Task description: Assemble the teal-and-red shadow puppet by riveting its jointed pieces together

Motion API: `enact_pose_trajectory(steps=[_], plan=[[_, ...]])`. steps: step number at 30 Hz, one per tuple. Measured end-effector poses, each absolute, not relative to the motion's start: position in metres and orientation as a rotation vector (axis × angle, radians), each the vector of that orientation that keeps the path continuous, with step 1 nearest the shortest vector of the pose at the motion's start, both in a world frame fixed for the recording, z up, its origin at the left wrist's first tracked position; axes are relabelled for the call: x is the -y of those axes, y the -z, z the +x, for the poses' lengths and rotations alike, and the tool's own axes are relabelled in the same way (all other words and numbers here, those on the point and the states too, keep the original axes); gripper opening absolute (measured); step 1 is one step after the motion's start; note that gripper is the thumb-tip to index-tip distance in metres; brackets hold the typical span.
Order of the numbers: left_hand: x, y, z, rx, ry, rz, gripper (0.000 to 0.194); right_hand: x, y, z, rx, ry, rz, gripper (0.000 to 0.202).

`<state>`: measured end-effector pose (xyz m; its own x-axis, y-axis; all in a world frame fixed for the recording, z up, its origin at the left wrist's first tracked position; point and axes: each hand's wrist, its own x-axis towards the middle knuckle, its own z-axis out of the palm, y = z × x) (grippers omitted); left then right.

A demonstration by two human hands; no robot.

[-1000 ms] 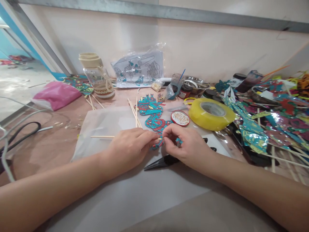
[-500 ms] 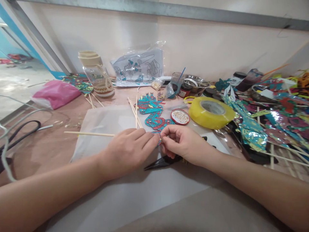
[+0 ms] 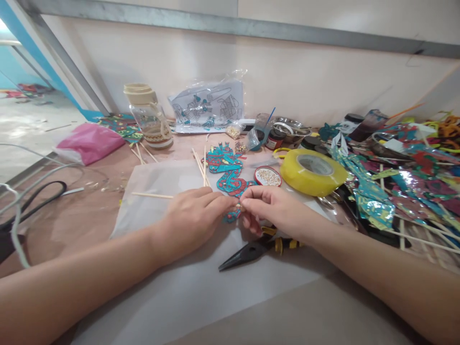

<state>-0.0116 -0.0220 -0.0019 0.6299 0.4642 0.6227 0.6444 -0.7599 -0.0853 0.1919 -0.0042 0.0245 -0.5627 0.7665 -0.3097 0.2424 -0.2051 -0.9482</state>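
Observation:
My left hand [image 3: 196,213] is closed around a thin wooden stick [image 3: 153,195], whose bare end sticks out to the left. Its fingertips meet those of my right hand [image 3: 268,208] over the lower end of a blue-and-red cut-out figure [image 3: 230,179]. The right thumb and index finger are pinched together; what lies between them is too small and hidden to make out. Just below the right hand, long-nose pliers [image 3: 247,253] with yellow-and-black handles lie on a white sheet [image 3: 172,292]. Behind the right hand stands a red-rimmed lid [image 3: 268,176] full of small beads or fasteners.
A yellow tape roll [image 3: 312,171] sits right of the lid. Loose sticks [image 3: 200,167] lie beside the figure. A bottle [image 3: 149,117] and a pink bag [image 3: 89,143] stand at the back left. Colourful cut-outs [image 3: 373,191] pile up on the right; black-handled scissors [image 3: 32,201] lie left.
The wooden stick has slid rightward into my left hand, so less of it shows. My hands stay together at the figure's lower end, and more of the pliers is visible. The view has shifted slightly.

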Motion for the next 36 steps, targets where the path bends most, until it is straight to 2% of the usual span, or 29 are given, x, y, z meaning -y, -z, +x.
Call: enact_pose_trajectory(steps=[13, 19, 22, 30, 36], plan=[[0.017, 0.005, -0.009, 0.981, 0.972, -2.601, 0.013, 0.007, -0.011, 0.193, 1.786, -1.463, -1.096, 0.006], [0.018, 0.004, -0.007, 0.976, 1.025, -2.645, 0.016, 0.011, -0.016, 0.195, 2.051, -0.929, -1.074, 0.004], [0.018, 0.004, -0.007, 0.987, 0.983, -2.627, 0.016, 0.013, -0.017, 0.196, 2.149, -0.779, -1.089, 0.005], [0.023, 0.0, -0.007, 0.92, 0.912, -2.629, 0.021, 0.014, -0.017, 0.198, 2.248, -0.69, -1.094, 0.004], [0.025, 0.0, -0.01, 0.837, 0.794, -2.597, 0.019, 0.016, -0.018, 0.197, 2.221, -0.836, -1.128, 0.004]])
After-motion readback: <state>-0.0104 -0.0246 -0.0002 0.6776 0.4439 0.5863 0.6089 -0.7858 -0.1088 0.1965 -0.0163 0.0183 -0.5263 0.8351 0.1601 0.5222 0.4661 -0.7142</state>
